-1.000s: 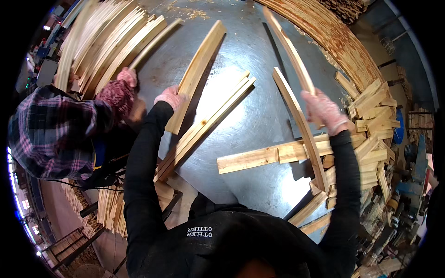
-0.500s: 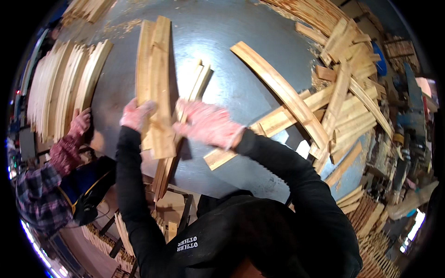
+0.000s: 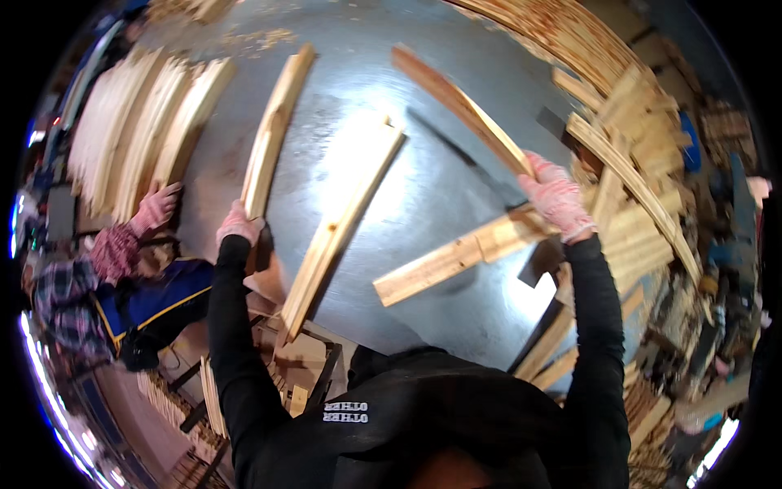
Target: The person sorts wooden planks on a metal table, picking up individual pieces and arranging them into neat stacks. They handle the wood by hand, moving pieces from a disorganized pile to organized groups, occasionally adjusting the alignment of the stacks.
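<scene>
My left hand (image 3: 238, 224), in a pink-and-white glove, is closed on the near end of a pair of wooden boards (image 3: 275, 134) set on edge on the grey metal tabletop (image 3: 342, 106). Out to the right, my gloved right hand (image 3: 559, 194) grips the near end of one long wooden board (image 3: 468, 110). That board is tilted up off the table, its shadow lying beneath it. Between my hands, several narrow boards (image 3: 342, 228) lie side by side, reaching over the table's near edge. Another board (image 3: 432, 273) lies slantwise below my right hand.
A row of stacked boards (image 3: 142, 130) stands at the left, with a co-worker's gloved hand (image 3: 156, 208) against it. Loose boards (image 3: 643, 220) are heaped at the right. A large wood stack (image 3: 562, 37) edges the far right. Shavings (image 3: 261, 38) lie at the far left.
My right hand has swung right, from beside the left boards to the long board, and lifted it. The boards in my left hand have turned on edge, tipping rightward at the top.
</scene>
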Demonstrator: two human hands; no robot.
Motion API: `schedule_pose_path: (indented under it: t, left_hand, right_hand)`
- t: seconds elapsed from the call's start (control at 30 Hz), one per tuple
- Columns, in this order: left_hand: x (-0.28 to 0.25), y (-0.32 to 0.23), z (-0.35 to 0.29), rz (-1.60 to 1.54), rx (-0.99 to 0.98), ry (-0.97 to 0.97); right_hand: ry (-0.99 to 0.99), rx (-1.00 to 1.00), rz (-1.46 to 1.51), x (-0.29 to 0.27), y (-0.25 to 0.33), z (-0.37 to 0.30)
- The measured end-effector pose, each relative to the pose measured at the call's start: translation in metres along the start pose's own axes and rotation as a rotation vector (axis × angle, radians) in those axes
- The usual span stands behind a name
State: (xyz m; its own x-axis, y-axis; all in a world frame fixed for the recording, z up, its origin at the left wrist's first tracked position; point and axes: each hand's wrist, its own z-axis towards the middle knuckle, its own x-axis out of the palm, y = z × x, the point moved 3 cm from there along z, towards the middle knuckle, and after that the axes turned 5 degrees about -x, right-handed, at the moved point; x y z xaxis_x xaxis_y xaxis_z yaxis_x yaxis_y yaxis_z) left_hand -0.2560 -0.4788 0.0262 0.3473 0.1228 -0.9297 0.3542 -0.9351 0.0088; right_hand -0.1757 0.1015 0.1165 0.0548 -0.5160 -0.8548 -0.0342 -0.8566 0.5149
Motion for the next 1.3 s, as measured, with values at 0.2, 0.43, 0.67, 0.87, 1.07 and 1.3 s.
schedule_pose_path:
  t: [0.2,0.43,0.67,0.87,1.07,1.3]
  left_hand:
    - [-0.032,0.023,0.016,0.070,-0.028,0.058]
    - [-0.002,0.083,0.052,-0.096,0.207,0.156]
    - [0.014,0.052,0.011,-0.069,0.029,0.030]
    - [-0.028,-0.002,-0.018,0.280,0.023,-0.148]
    - [-0.005,-0.182,-0.170,-0.973,0.479,0.267]
    - [0.090,-0.359,-0.217,-2.003,0.057,1.746]
  right_hand:
    - [-0.171,-0.963,-0.292,-0.006,0.161,0.124]
    - [-0.097,-0.932,-0.502,0.216,0.277,0.251]
    - [-0.091,-0.847,-0.332,0.145,0.226,0.242]
    - [0.206,0.306,-0.702,-0.008,-0.143,0.142]
    - [0.240,0.127,-0.219,0.027,-0.076,0.082]
    - [0.549,-0.081,0.131,-0.019,-0.031,-0.032]
